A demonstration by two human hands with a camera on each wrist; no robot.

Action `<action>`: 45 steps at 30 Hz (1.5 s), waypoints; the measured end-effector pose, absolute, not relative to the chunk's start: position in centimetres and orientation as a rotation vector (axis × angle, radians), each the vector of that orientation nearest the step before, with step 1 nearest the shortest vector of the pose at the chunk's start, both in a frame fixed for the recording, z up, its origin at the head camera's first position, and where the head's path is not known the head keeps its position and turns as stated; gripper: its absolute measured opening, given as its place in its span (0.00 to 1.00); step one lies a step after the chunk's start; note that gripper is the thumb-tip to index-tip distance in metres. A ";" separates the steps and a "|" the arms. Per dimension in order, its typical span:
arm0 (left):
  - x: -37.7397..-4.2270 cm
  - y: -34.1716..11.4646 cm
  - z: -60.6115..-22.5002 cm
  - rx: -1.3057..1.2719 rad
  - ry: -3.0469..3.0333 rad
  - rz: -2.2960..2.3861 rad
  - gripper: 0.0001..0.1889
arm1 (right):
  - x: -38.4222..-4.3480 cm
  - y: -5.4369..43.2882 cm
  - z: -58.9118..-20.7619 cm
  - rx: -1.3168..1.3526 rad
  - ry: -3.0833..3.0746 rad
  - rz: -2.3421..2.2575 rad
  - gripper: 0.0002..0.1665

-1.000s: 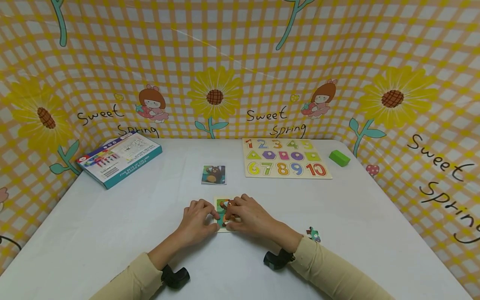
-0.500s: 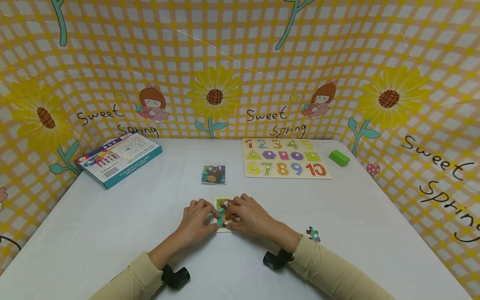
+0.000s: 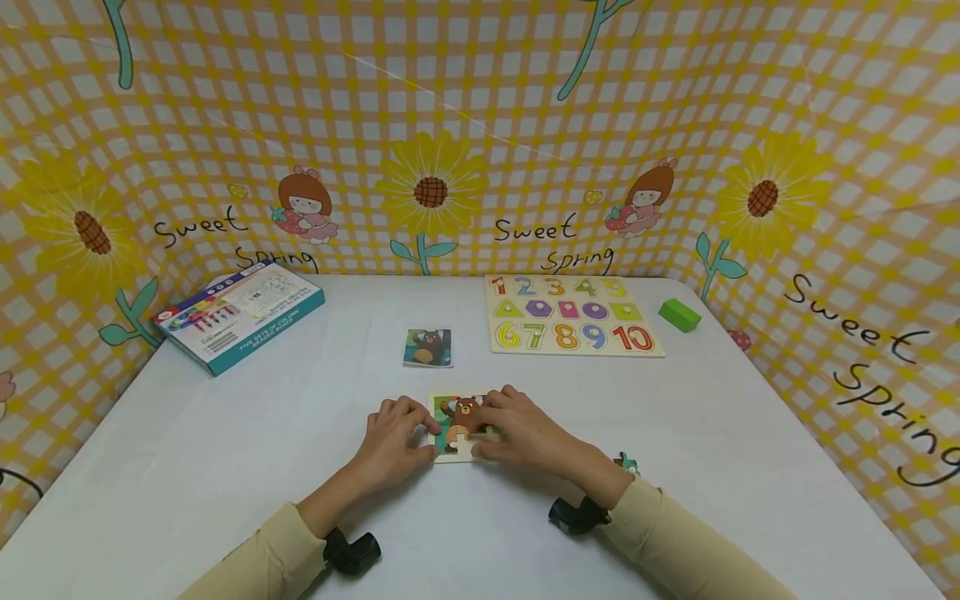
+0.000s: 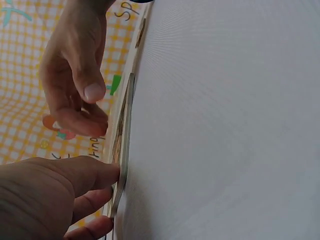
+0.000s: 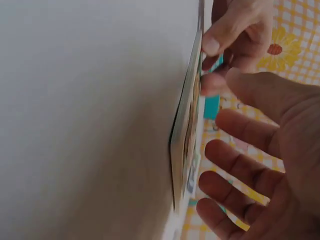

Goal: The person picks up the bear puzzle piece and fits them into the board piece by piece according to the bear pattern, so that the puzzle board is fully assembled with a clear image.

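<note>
A small bear jigsaw board (image 3: 467, 451) lies flat on the white table, with a pale, bare patch at its near right part. My left hand (image 3: 393, 442) grips the board's left side; in the left wrist view its thumb (image 4: 102, 174) presses the near edge. Just over the right part of the board hovers my right hand (image 3: 521, 432), partly covering the picture. Its fingers (image 5: 235, 160) are spread and hold nothing in the right wrist view. A loose jigsaw piece (image 3: 627, 463) lies beside my right forearm, partly hidden by the sleeve.
Behind the board lies a bear picture card (image 3: 427, 347). A number-and-shape board (image 3: 573, 317) is at the back right, near a green block (image 3: 680, 315). A flat cardboard box (image 3: 240, 315) rests at the back left. Patterned cloth (image 3: 480, 150) rises behind the table.
My right hand has shifted right and its fingers have come off the middle of the board, uncovering the bear's face and the bare patch. My left hand has stayed in place.
</note>
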State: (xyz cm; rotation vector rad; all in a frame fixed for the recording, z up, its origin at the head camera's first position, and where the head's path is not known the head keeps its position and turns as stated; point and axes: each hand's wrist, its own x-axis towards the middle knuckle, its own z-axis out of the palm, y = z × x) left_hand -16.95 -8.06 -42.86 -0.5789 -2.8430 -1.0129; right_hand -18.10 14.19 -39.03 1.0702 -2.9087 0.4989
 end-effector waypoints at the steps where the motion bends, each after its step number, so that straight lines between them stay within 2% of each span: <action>1: -17.0 -8.1 -42.9 -0.579 -2.841 -1.014 0.07 | -18.0 14.6 -38.9 1.056 -2.912 0.504 0.12; 8: -17.0 -8.0 -42.9 -0.575 -2.834 -1.029 0.07 | -16.7 18.0 -38.4 0.926 -2.932 0.550 0.16; 20: -16.9 -8.0 -42.8 -0.574 -2.843 -1.034 0.07 | -13.8 23.0 -38.7 0.760 -2.936 0.473 0.15; 45: -16.9 -8.0 -42.8 -0.566 -2.849 -1.032 0.07 | -13.0 26.1 -40.5 0.699 -2.908 0.400 0.16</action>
